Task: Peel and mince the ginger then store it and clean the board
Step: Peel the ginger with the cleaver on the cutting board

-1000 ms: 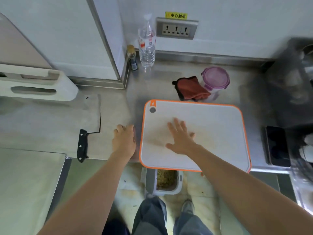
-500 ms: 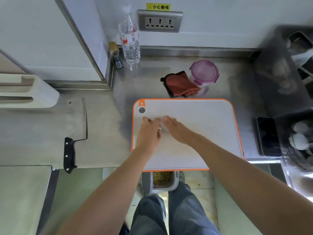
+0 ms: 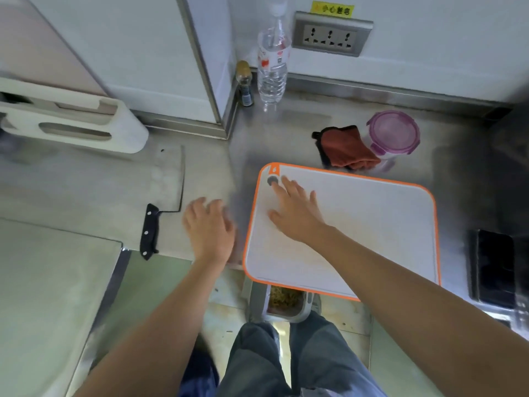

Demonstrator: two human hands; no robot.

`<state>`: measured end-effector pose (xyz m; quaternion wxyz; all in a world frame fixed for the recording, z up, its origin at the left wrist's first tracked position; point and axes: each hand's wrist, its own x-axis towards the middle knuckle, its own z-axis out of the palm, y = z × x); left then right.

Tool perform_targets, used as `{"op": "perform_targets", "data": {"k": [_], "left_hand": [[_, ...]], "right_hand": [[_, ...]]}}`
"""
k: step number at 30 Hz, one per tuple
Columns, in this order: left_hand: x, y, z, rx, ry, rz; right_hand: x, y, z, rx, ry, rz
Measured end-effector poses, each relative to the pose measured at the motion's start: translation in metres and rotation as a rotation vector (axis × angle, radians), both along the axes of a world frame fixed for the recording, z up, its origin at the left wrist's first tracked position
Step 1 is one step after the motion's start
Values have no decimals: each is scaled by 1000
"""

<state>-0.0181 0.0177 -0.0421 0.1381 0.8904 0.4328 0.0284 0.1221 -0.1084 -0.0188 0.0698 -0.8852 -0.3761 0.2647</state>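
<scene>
Now my right hand (image 3: 297, 213) lies flat on the cutting board (image 3: 372, 224), palm down, fingers straight and spread and holding nothing. Its fingertips reach the board's far left corner, just beside the round hanging hole (image 3: 272, 180). The white, orange-rimmed board sits under that hand on the steel counter (image 3: 86, 196), with its near edge jutting over the counter's front.

My left hand (image 3: 210, 227) is off the board, over the counter just beside the board's left edge. Its fingers are relaxed and slightly bent, gripping nothing. It is blurred, so I cannot tell whether it touches the steel.

Left of that hand lies a cleaver (image 3: 169, 184), blade flat on the counter and black handle toward me. Beyond the board's far edge a red cloth (image 3: 346, 150) is bunched up, touching a round tub with a purple clip lid (image 3: 393, 133). What is inside the tub I cannot make out.

Farther back, by the wall, a clear water bottle (image 3: 272, 67) stands beside a small dark bottle (image 3: 245, 84), below a socket strip (image 3: 332, 34). A dark phone (image 3: 495, 270) lies right of the board. On the floor under the board's near edge stands a grey bin (image 3: 286, 302) with scraps in it.
</scene>
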Motion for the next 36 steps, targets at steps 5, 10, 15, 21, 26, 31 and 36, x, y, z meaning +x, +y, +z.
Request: {"op": "perform_targets", "data": {"k": [5, 10, 15, 21, 26, 31, 36], "left_hand": [[-38, 40, -4, -126, 194, 460], [-49, 47, -10, -121, 163, 432], [-49, 43, -5, -231, 5, 324], [-33, 12, 19, -428, -367, 338], [11, -45, 44, -912, -548, 207], [44, -87, 59, -1409, -453, 82], [53, -103, 60, -1488, -290, -213]], "right_hand": [[-7, 19, -17, -55, -110, -20], [-14, 17, -24, 26, -186, -55], [-10, 13, -21, 42, -143, -53], [0, 5, -8, 342, 69, -252], [5, 0, 34, 522, 528, -593], [28, -35, 40, 544, 1117, -937], [35, -75, 34, 712, 1137, -1043]]}}
